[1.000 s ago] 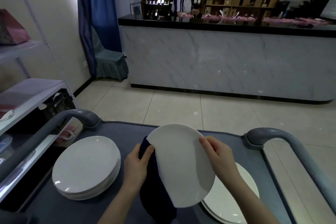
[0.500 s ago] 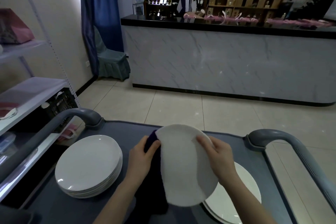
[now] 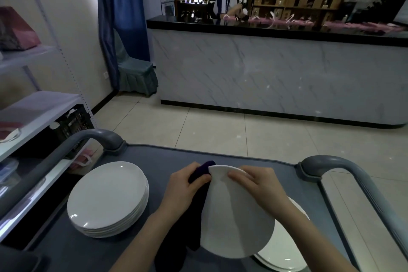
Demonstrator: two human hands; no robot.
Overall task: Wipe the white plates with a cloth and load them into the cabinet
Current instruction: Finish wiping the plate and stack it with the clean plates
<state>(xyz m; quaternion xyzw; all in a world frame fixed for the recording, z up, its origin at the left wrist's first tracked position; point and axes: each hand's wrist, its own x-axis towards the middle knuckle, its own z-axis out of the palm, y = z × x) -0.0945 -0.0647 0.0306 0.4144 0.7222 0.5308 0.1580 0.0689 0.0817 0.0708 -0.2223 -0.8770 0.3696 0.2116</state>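
Plate (image 3: 236, 223): held tilted above the cart (image 3: 154, 161), at 6 o'clock in the view, far rim raised.

Right hand (image 3: 258, 185): grips the plate's top rim at 12 o'clock, fingers curled over the edge.

Left hand (image 3: 187, 185): clasps a dark cloth (image 3: 196, 216) against the plate's rim at about 10 o'clock. The cloth hangs down along the plate's left side.

Stack (image 3: 106, 196): white plates, flat on the cart, at 9 o'clock from the held plate and apart from it.

Lower plates (image 3: 284, 249): lie on the cart beneath the held plate, showing at its 5 o'clock. Their number is unclear, perhaps two.

Shelf (image 3: 33, 106): at 9 o'clock in the view, beside the cart.

Counter (image 3: 276, 77): marble-fronted, at 12 to 2 o'clock, across the tiled floor. A person (image 3: 227, 2) stands behind it.
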